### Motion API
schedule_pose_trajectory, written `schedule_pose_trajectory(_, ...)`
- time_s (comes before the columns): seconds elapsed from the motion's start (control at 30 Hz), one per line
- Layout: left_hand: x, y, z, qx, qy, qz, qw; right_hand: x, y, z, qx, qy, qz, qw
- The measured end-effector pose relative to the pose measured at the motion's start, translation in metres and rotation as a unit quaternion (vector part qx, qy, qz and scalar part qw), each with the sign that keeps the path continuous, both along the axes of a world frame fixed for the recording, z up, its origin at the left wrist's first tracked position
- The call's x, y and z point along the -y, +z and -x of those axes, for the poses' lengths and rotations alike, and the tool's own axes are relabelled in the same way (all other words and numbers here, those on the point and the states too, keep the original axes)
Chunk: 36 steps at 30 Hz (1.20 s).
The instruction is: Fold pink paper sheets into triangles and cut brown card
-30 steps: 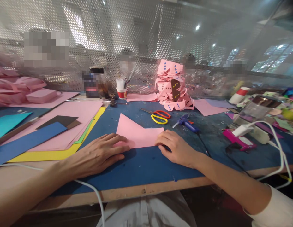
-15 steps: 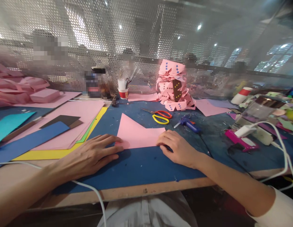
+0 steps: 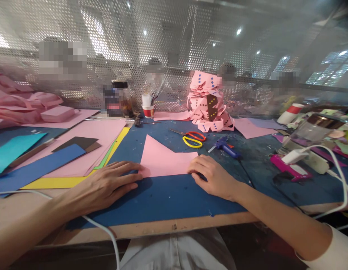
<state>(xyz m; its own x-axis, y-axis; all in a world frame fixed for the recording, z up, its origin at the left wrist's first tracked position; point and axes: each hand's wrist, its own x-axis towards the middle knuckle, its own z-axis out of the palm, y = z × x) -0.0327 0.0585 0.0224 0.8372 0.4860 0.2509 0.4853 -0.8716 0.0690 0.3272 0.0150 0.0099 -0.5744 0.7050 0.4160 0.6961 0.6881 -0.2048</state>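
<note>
A folded sheet of pink paper (image 3: 165, 163) lies on the dark blue table surface in front of me, its left side rising to a pointed corner. My left hand (image 3: 113, 183) rests flat with fingers stretched out, the fingertips just at the paper's left edge. At the right edge, my right hand (image 3: 209, 172) has its fingers curled and closed on the paper; the thumb side faces me. Behind the sheet lie scissors (image 3: 194, 139) with red and yellow handles, and a blue glue gun (image 3: 226, 147) is to their right.
Coloured sheets (image 3: 78, 161) are stacked on the left, near piled pink paper pieces (image 3: 27, 101). A pink paper construction (image 3: 206, 103) stands at the back beside a paper cup (image 3: 147, 110). On the right are a clear jar (image 3: 311, 131), a magenta device (image 3: 290, 168) and white cables (image 3: 341, 180).
My left hand has slid slightly left, so its fingertips cover less of the paper. The right hand keeps its place on the right edge. The view has shifted a little.
</note>
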Motion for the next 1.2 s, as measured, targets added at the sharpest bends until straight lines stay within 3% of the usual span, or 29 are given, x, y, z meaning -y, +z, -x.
schedule_pose_trajectory(0.7, 0.007, 0.006, 0.004, 0.016, 0.012, 0.017, 1.0, 0.001, -0.001, 0.001, -0.013, 0.0, 0.002, 1.0)
schedule_pose_trajectory(0.97, 0.001, -0.005, 0.01, 0.045, -0.006, 0.008, 0.999, 0.002, 0.001, 0.003, -0.027, 0.006, -0.001, 1.0)
schedule_pose_trajectory(1.2, 0.012, 0.008, 0.006, 0.033, 0.013, 0.029, 0.999, 0.001, -0.001, 0.002, -0.024, 0.004, -0.003, 1.0)
